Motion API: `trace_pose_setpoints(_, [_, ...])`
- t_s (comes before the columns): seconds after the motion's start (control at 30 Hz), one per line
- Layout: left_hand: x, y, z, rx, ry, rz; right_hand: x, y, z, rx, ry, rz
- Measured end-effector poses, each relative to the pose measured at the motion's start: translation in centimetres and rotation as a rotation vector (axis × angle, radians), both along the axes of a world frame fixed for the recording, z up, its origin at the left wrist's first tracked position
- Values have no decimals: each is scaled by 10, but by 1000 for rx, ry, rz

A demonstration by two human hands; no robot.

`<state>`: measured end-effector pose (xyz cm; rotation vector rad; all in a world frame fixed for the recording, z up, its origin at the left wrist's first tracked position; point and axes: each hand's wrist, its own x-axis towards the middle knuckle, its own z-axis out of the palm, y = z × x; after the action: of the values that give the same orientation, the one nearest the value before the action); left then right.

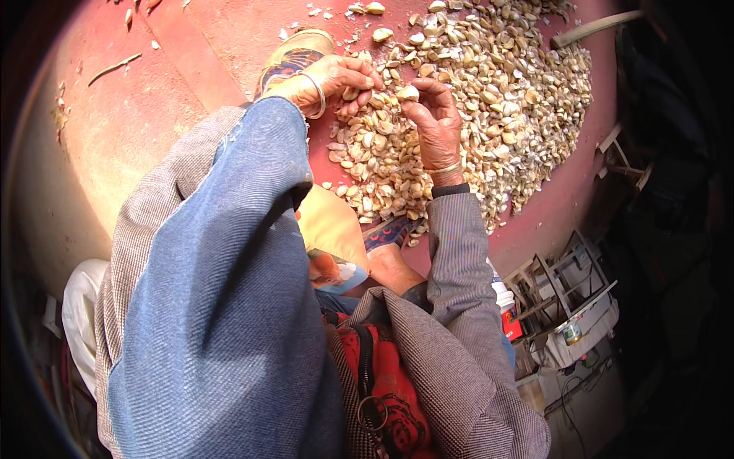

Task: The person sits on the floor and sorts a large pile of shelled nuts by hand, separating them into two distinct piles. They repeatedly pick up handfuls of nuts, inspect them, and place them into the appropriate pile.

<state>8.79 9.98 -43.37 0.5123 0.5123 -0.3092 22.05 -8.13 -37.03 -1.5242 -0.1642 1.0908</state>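
A wide heap of pale tan garlic cloves (489, 107) covers the red floor ahead of me. Over the heap's near left part, my right hand (437, 126) pinches a whitish clove (407, 93) between thumb and forefinger. My left hand (336, 80), a bangle on its wrist, is just to the left with its fingers curled. A brownish clove (350, 93) shows inside those fingers. The fingertips of both hands are close together but apart.
My shoe (306, 42) is by the heap's left edge, the other (386, 233) at its near edge. A pale wooden handle (596, 29) reaches over the far right. Wooden frames (562, 279) and a red-and-white bottle (505, 302) stand at the right. A twig (115, 67) is at the far left.
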Motion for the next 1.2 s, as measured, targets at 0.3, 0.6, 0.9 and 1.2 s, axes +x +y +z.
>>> trace_pose_setpoints(0.3, [0,-1,5,-12,18,24,-4,4,11,282,514,-86])
trace_pose_setpoints(0.6, [0,-1,8,-2,40,33,-11,5,11,472,787,-185])
trace_pose_setpoints(0.9, [0,-2,6,-18,37,40,-15,4,7,519,856,-212])
trace_pose_setpoints(1.2, [0,-2,6,-13,41,41,-22,4,2,550,958,-287])
